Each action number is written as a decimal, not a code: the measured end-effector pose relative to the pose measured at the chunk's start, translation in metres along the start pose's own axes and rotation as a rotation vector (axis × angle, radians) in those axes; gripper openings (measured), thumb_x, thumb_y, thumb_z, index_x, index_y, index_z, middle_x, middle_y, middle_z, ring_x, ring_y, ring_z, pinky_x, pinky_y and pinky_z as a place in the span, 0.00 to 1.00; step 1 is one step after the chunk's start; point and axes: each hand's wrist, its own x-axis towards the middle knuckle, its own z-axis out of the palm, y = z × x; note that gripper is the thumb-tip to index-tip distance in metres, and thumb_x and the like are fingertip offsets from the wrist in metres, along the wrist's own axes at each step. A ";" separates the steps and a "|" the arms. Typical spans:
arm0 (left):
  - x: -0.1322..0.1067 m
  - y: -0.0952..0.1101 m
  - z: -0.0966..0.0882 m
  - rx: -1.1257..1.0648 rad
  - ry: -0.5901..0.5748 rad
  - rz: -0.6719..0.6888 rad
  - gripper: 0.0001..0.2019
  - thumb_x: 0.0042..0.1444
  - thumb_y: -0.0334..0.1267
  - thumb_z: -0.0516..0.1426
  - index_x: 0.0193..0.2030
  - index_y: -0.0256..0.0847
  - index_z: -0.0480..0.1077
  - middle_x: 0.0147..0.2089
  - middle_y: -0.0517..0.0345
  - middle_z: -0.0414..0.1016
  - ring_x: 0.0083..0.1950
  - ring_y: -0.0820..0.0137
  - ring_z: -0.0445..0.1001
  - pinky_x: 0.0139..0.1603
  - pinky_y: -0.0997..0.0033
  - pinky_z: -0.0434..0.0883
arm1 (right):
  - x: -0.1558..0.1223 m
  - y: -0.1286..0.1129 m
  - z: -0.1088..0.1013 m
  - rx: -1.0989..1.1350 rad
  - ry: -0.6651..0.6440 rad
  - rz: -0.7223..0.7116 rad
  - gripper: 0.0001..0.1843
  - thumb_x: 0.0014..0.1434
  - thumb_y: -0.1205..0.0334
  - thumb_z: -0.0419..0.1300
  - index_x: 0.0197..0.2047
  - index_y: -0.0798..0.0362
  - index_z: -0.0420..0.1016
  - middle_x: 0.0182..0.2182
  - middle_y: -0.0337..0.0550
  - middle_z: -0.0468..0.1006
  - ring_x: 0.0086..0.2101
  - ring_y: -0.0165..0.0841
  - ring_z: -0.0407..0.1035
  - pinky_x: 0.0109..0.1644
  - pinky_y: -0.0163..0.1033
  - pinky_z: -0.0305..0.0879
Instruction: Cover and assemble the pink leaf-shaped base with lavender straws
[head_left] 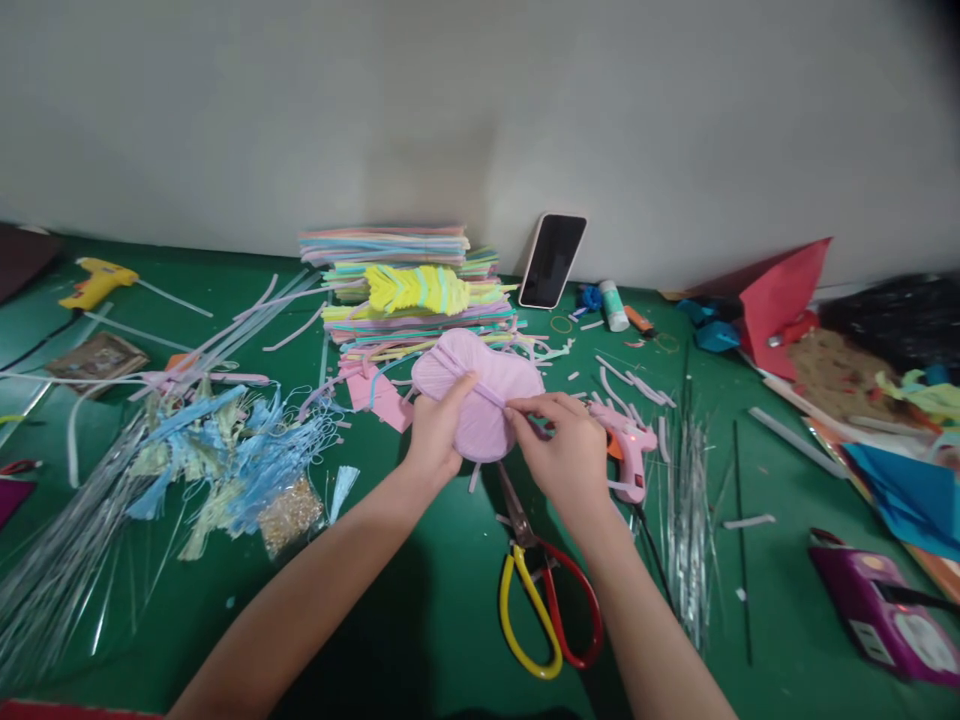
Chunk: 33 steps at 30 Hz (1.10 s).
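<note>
A lilac, rounded, lobed craft piece [491,385] is held up over the green table. My left hand [437,432] grips its lower left side, thumb on the front and fingers behind. A narrow lilac strip, perhaps a pipe cleaner [489,392], runs slantwise across its face. At the right edge, my right hand [564,440] pinches the strip's end between thumb and forefinger. Scissors [529,570] with one yellow and one red handle lie just below, points toward the piece. A pink glue gun [632,455] rests beyond my right hand, which partly covers it.
Bundles of coloured pipe cleaners [390,245] with a yellow braided piece [412,290] lie behind. A phone [553,262] leans on the wall. Light blue tassels [247,450] and a yellow glue gun [97,284] are left; silvery strands [686,530] and a purple box [889,610] are right.
</note>
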 end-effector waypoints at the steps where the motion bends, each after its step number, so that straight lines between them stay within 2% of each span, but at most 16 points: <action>1: 0.000 -0.001 0.000 -0.004 0.005 0.003 0.17 0.36 0.36 0.70 0.33 0.33 0.75 0.28 0.57 0.79 0.28 0.69 0.77 0.30 0.71 0.73 | 0.002 0.001 0.000 -0.010 -0.013 0.014 0.06 0.56 0.64 0.62 0.34 0.52 0.81 0.31 0.44 0.77 0.35 0.37 0.72 0.40 0.43 0.67; 5: -0.001 -0.003 -0.002 -0.020 0.001 0.006 0.15 0.37 0.35 0.69 0.32 0.33 0.74 0.27 0.58 0.78 0.27 0.70 0.76 0.28 0.72 0.72 | 0.003 0.001 0.001 -0.039 -0.050 0.021 0.05 0.56 0.64 0.62 0.34 0.53 0.80 0.32 0.44 0.75 0.34 0.37 0.71 0.40 0.43 0.66; 10: -0.008 -0.002 0.002 -0.036 -0.041 0.010 0.14 0.39 0.35 0.69 0.32 0.32 0.74 0.28 0.58 0.78 0.29 0.70 0.76 0.31 0.72 0.72 | 0.003 -0.006 -0.003 -0.150 -0.034 -0.109 0.06 0.57 0.64 0.60 0.36 0.52 0.79 0.34 0.45 0.76 0.37 0.40 0.66 0.44 0.47 0.64; 13: -0.013 0.001 0.001 -0.055 -0.073 -0.010 0.15 0.40 0.36 0.69 0.34 0.32 0.74 0.30 0.57 0.79 0.31 0.69 0.77 0.34 0.72 0.74 | 0.003 -0.007 -0.004 -0.103 0.021 -0.160 0.08 0.60 0.62 0.59 0.39 0.51 0.80 0.36 0.46 0.77 0.38 0.40 0.66 0.44 0.46 0.64; 15: -0.019 0.005 -0.007 -0.070 -0.105 -0.062 0.15 0.42 0.35 0.68 0.37 0.33 0.75 0.35 0.54 0.80 0.36 0.67 0.79 0.38 0.70 0.75 | 0.000 -0.006 -0.002 -0.046 0.018 -0.165 0.07 0.60 0.63 0.60 0.39 0.50 0.80 0.37 0.46 0.76 0.40 0.39 0.67 0.46 0.46 0.65; 17: -0.029 0.009 -0.024 -0.079 -0.136 -0.169 0.13 0.45 0.35 0.66 0.39 0.34 0.75 0.40 0.51 0.81 0.42 0.64 0.79 0.44 0.68 0.76 | -0.010 -0.005 0.003 0.039 -0.057 -0.154 0.07 0.60 0.63 0.61 0.39 0.49 0.81 0.38 0.45 0.76 0.40 0.37 0.69 0.46 0.44 0.67; 20: -0.048 0.017 -0.063 -0.012 -0.078 -0.266 0.11 0.49 0.35 0.64 0.41 0.36 0.75 0.44 0.50 0.80 0.47 0.60 0.78 0.49 0.64 0.75 | -0.032 -0.003 0.014 0.173 -0.243 -0.153 0.07 0.60 0.64 0.60 0.41 0.50 0.80 0.37 0.45 0.76 0.37 0.34 0.70 0.43 0.40 0.69; 22: -0.060 0.026 -0.093 0.122 -0.139 -0.330 0.14 0.51 0.37 0.63 0.45 0.37 0.74 0.48 0.48 0.79 0.50 0.59 0.77 0.51 0.62 0.74 | -0.047 -0.003 0.021 0.172 -0.314 -0.184 0.08 0.61 0.64 0.60 0.41 0.50 0.80 0.36 0.45 0.76 0.37 0.35 0.70 0.43 0.41 0.68; 24: -0.069 0.038 -0.120 0.339 -0.185 -0.324 0.21 0.52 0.39 0.63 0.52 0.39 0.70 0.49 0.49 0.78 0.52 0.59 0.76 0.53 0.60 0.73 | -0.056 -0.001 0.025 0.126 -0.338 -0.222 0.08 0.61 0.63 0.59 0.42 0.49 0.80 0.34 0.45 0.76 0.38 0.36 0.69 0.43 0.43 0.67; 25: -0.071 0.046 -0.132 0.474 -0.177 -0.284 0.24 0.52 0.41 0.64 0.55 0.39 0.67 0.47 0.49 0.78 0.51 0.59 0.77 0.53 0.58 0.73 | -0.059 -0.001 0.026 0.104 -0.348 -0.239 0.08 0.62 0.64 0.59 0.42 0.49 0.80 0.34 0.45 0.77 0.38 0.37 0.68 0.43 0.44 0.67; 26: -0.071 0.053 -0.141 0.646 -0.124 -0.184 0.28 0.51 0.44 0.64 0.57 0.40 0.65 0.43 0.50 0.79 0.47 0.59 0.78 0.51 0.57 0.74 | -0.060 0.000 0.026 0.087 -0.362 -0.255 0.08 0.62 0.64 0.59 0.42 0.49 0.80 0.34 0.45 0.77 0.38 0.37 0.68 0.42 0.44 0.66; 27: -0.070 0.060 -0.149 0.859 -0.085 -0.034 0.28 0.51 0.46 0.64 0.57 0.41 0.65 0.42 0.51 0.78 0.45 0.58 0.78 0.48 0.56 0.75 | -0.060 0.000 0.026 0.073 -0.378 -0.273 0.08 0.62 0.64 0.59 0.41 0.49 0.80 0.33 0.45 0.77 0.38 0.37 0.67 0.42 0.44 0.66; 29: -0.061 0.069 -0.157 1.261 -0.083 0.375 0.20 0.54 0.46 0.62 0.52 0.44 0.71 0.48 0.49 0.76 0.49 0.57 0.75 0.49 0.55 0.73 | -0.058 0.000 0.025 0.048 -0.399 -0.305 0.08 0.62 0.64 0.59 0.41 0.50 0.80 0.33 0.46 0.76 0.37 0.37 0.67 0.41 0.43 0.65; 30: -0.055 0.072 -0.158 1.401 -0.136 0.577 0.14 0.55 0.45 0.60 0.48 0.45 0.75 0.49 0.49 0.75 0.51 0.57 0.74 0.52 0.54 0.71 | -0.057 0.000 0.025 0.034 -0.406 -0.316 0.08 0.62 0.64 0.59 0.40 0.50 0.80 0.33 0.46 0.76 0.37 0.37 0.67 0.40 0.42 0.64; 31: -0.048 0.072 -0.157 1.498 -0.229 0.714 0.11 0.58 0.42 0.59 0.46 0.45 0.76 0.49 0.50 0.75 0.52 0.58 0.72 0.54 0.53 0.69 | -0.056 -0.001 0.024 0.020 -0.412 -0.322 0.08 0.62 0.64 0.59 0.40 0.50 0.80 0.32 0.46 0.76 0.37 0.37 0.67 0.40 0.42 0.64; 33: -0.033 0.069 -0.153 1.587 -0.455 0.819 0.11 0.60 0.39 0.57 0.48 0.44 0.76 0.48 0.51 0.76 0.51 0.60 0.71 0.54 0.55 0.68 | -0.054 -0.002 0.024 0.004 -0.418 -0.323 0.08 0.62 0.65 0.59 0.40 0.50 0.80 0.33 0.46 0.76 0.37 0.37 0.67 0.40 0.42 0.64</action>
